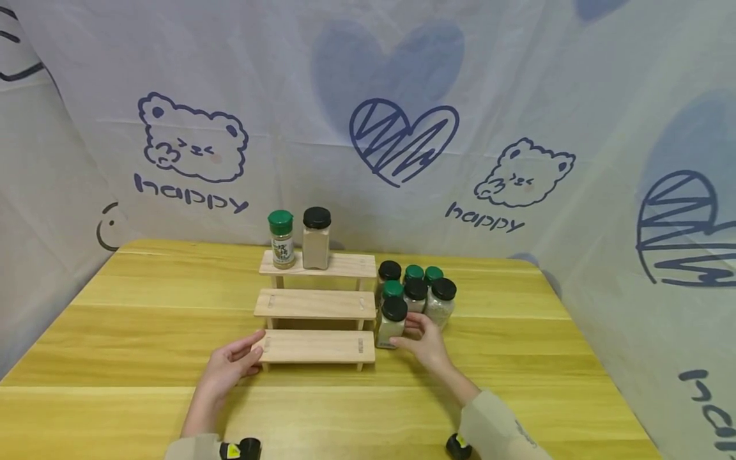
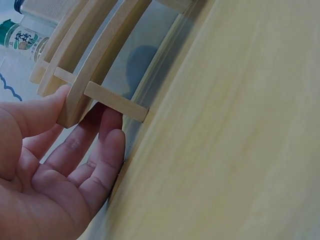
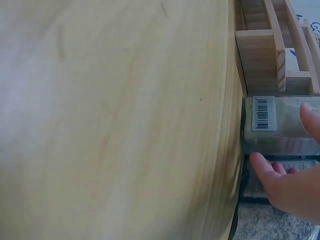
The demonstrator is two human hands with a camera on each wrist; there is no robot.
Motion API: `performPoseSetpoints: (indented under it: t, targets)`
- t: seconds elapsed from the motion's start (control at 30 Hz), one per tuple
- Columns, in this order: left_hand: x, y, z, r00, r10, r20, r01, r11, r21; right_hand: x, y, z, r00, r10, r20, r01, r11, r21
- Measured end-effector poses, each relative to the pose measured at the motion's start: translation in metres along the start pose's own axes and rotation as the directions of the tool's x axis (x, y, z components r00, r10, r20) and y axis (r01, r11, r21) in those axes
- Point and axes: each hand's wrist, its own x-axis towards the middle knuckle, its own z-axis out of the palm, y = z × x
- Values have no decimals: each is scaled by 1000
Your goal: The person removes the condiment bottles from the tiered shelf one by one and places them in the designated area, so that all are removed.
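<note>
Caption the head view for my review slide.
Left hand holding a three-tier wooden rack, right hand at a black-capped jar beside it.

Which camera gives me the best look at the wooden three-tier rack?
The head view: it shows all three tiers of the wooden rack end to end. The left wrist view shows its left end close up, at the left hand, but crops it; the right wrist view catches only part, around its right end.
</note>
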Motion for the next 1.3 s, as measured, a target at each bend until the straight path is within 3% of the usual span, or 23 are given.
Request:
performPoseSetpoints:
  t: [0.2,0.5,0.83,1.13,1.3]
  targets:
    - [-1,1,0,1000,6,2,-6,1000,7,-6,-4,-6,1000,28,13,-28,999,29]
    - [-1,1,0,1000,10,7,-10,1000,12,-13,-10,-12,998,47,-48,-41,993,113]
    - [0,-1,0,1000,9,7,-9,1000,21,-22,-21,-6,994,-52,-99,61,994,89]
    - [-1,-1,0,1000,5,-9,-5,1000,22,-30,-45,4,992,-113,-46,119,981,153]
    - [0,-1,1,1000,7,-8,-7,1000,22,-36,-62,11,991,-131,-42,135,981,138]
